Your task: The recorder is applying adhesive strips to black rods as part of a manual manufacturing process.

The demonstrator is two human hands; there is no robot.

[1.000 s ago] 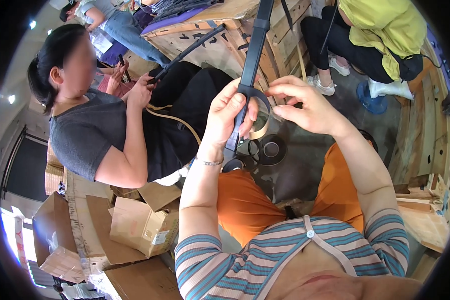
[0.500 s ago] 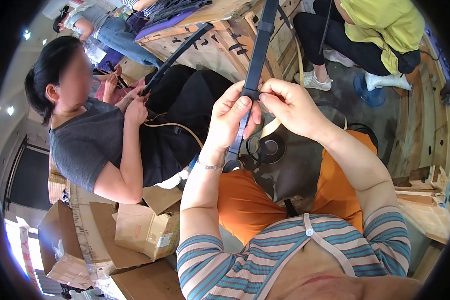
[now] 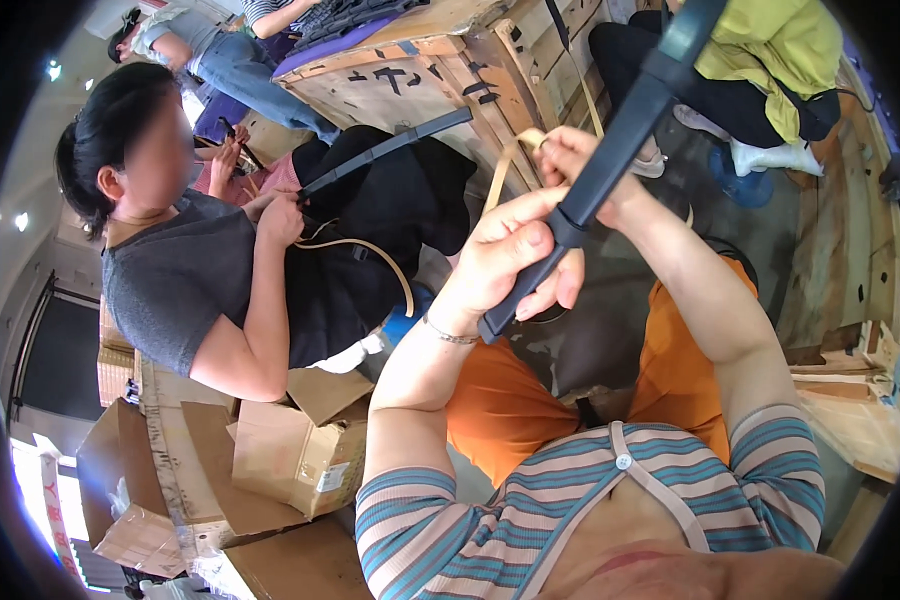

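A long black bar with thicker raised collars (image 3: 615, 140) slants from my lap up toward the upper right. My left hand (image 3: 505, 250) is closed around its lower part, thumb on top, near the blunt lower end. Beyond the bar, my right hand (image 3: 575, 165) is partly hidden by it. Its fingers pinch a thin beige strip (image 3: 500, 180), which loops over at the fingertips and hangs down behind my left hand. Whether the strip joins the bar cannot be seen.
At the left, a seated person (image 3: 185, 270) holds a similar black bar (image 3: 390, 148), with a beige strip (image 3: 385, 260) trailing beside them. Open cardboard boxes (image 3: 295, 450) stand lower left. A wooden crate (image 3: 410, 75) is ahead; a person in yellow (image 3: 770, 75) sits upper right.
The bar has tilted to the right and come nearer, its lower end now by my left wrist. My right hand has left the bar's collar and moved behind it, drawing up the beige strip.
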